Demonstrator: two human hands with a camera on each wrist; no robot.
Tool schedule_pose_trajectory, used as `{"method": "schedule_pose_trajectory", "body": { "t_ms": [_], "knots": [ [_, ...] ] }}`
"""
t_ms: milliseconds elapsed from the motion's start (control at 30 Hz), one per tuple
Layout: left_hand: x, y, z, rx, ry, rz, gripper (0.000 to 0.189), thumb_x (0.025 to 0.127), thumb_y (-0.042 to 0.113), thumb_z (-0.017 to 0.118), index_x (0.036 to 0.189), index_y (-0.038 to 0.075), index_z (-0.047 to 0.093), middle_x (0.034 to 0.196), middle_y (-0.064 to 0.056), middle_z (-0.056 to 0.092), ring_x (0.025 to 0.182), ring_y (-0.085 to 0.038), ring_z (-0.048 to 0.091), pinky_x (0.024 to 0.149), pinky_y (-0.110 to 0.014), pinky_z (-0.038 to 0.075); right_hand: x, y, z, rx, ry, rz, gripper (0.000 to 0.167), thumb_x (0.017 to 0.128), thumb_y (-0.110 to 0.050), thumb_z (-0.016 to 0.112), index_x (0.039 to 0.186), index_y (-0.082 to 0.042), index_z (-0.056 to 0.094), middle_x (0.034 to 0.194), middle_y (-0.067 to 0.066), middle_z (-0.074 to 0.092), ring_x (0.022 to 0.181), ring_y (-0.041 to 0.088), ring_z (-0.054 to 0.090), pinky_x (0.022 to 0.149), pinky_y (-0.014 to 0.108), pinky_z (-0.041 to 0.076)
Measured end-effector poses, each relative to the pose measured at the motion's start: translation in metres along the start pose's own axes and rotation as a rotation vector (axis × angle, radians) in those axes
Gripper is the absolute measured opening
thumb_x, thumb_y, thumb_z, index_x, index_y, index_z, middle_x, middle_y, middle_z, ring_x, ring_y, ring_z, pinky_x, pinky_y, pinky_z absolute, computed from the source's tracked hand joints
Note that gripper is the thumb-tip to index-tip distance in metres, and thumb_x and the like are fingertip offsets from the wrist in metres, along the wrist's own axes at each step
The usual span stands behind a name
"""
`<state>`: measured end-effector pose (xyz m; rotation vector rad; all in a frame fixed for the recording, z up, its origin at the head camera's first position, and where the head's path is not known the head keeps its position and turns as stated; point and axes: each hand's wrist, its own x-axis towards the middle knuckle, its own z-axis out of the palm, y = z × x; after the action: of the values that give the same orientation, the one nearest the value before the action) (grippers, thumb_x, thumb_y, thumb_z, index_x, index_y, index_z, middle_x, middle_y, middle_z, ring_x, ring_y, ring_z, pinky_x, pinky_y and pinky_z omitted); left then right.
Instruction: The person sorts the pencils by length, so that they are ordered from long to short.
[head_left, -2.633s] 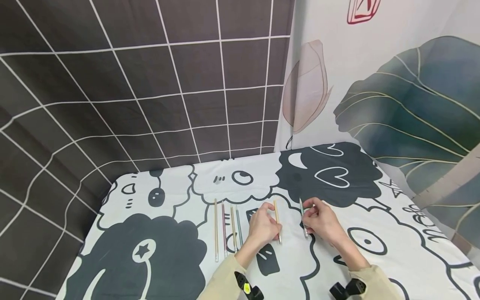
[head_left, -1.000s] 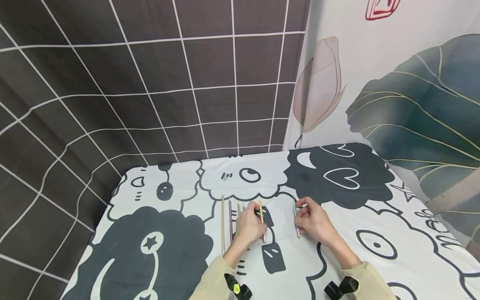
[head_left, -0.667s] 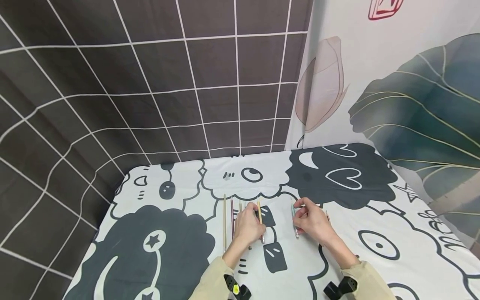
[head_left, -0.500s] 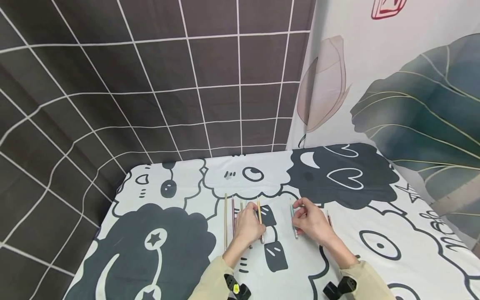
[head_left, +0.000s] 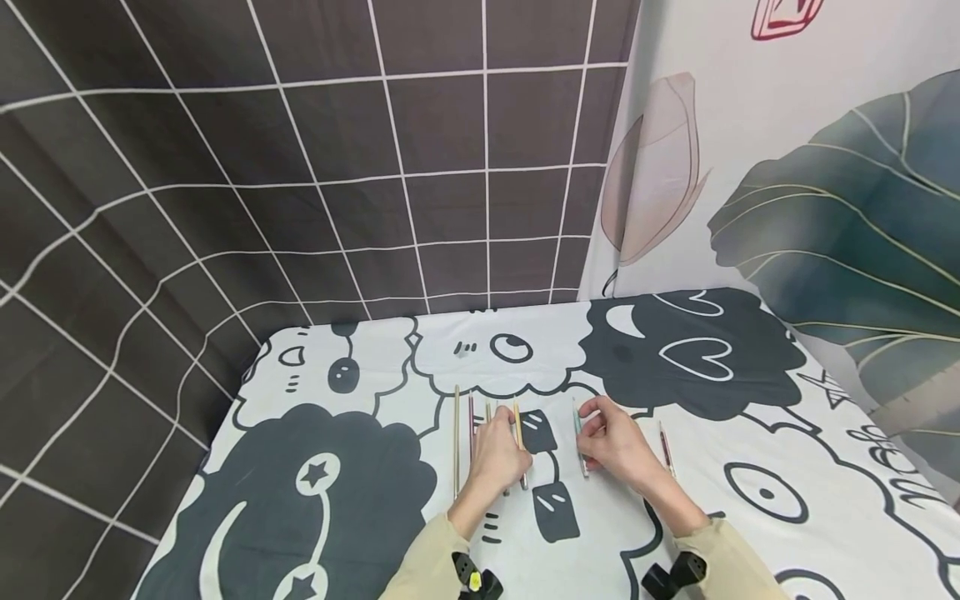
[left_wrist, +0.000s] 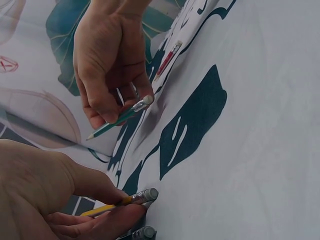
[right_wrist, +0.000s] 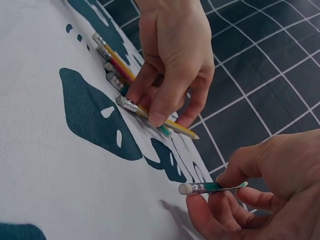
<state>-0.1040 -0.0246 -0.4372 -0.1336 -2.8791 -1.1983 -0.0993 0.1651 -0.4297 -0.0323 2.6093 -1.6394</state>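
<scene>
My left hand pinches a yellow pencil between thumb and fingers, its eraser end towards me. It is beside a row of pencils on the printed cloth. In that row, a yellow pencil lies leftmost with a dark red pencil to its right; the others are partly hidden by the left hand. My right hand pinches a green pencil near its middle, held just above the cloth, tip pointing away. A gap of cloth separates the two hands.
Another red pencil lies to the right of my right hand. The white cloth with black cartoon drawings covers the table. A dark grid curtain hangs behind and to the left; a leaf-print curtain hangs at the right.
The left hand has brought the yellow pencil left, close to the row. The right hand has shifted left with the green pencil, and the red pencil behind it has come into view.
</scene>
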Motion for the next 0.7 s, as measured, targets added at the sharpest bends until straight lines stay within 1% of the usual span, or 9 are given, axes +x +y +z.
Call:
{"method": "schedule_pose_trajectory", "body": {
  "t_ms": [100, 300, 433, 600, 700],
  "knots": [
    [0.0, 0.0, -0.001, 0.01, 0.001, -0.001, 0.051, 0.057, -0.011, 0.072, 0.106, -0.008, 0.059, 0.063, -0.005, 0.055, 0.054, -0.018, 0.052, 0.05, -0.031, 0.046, 0.001, -0.002, 0.004, -0.012, 0.001, -0.004, 0.034, 0.074, 0.012, 0.059, 0.106, 0.002, 0.055, 0.076, 0.008, 0.057, 0.055, 0.018, 0.059, 0.049, 0.03, 0.053],
    [-0.001, 0.0, -0.002, -0.016, -0.024, -0.01, 0.049, 0.06, -0.014, 0.069, 0.106, -0.013, 0.057, 0.06, -0.005, 0.052, 0.048, -0.017, 0.052, 0.043, -0.027, 0.044, 0.005, -0.004, 0.013, -0.036, -0.009, -0.02, 0.034, 0.072, 0.011, 0.06, 0.105, 0.0, 0.056, 0.075, 0.006, 0.059, 0.052, 0.018, 0.062, 0.049, 0.029, 0.053],
    [-0.001, 0.0, -0.002, -0.01, -0.029, -0.007, 0.046, 0.059, -0.014, 0.069, 0.104, -0.012, 0.056, 0.061, -0.007, 0.052, 0.051, -0.019, 0.054, 0.044, -0.027, 0.046, 0.006, -0.006, 0.02, -0.027, -0.021, -0.021, 0.035, 0.071, 0.011, 0.061, 0.105, 0.001, 0.056, 0.073, 0.005, 0.06, 0.051, 0.019, 0.063, 0.049, 0.03, 0.053],
    [0.0, -0.001, -0.001, 0.016, -0.033, 0.003, 0.04, 0.058, -0.013, 0.069, 0.096, -0.009, 0.056, 0.061, -0.007, 0.052, 0.053, -0.02, 0.054, 0.043, -0.027, 0.045, 0.007, -0.007, 0.027, -0.024, -0.032, -0.011, 0.035, 0.071, 0.011, 0.061, 0.104, 0.0, 0.056, 0.072, 0.004, 0.06, 0.05, 0.02, 0.062, 0.049, 0.03, 0.052],
    [0.0, 0.0, 0.0, 0.036, -0.035, 0.005, 0.04, 0.058, -0.013, 0.07, 0.095, -0.009, 0.056, 0.06, -0.007, 0.051, 0.052, -0.02, 0.054, 0.043, -0.028, 0.045, 0.007, -0.008, 0.03, -0.033, -0.03, -0.01, 0.034, 0.072, 0.011, 0.062, 0.103, 0.0, 0.056, 0.071, 0.004, 0.06, 0.049, 0.02, 0.062, 0.049, 0.03, 0.051]
  ]
}}
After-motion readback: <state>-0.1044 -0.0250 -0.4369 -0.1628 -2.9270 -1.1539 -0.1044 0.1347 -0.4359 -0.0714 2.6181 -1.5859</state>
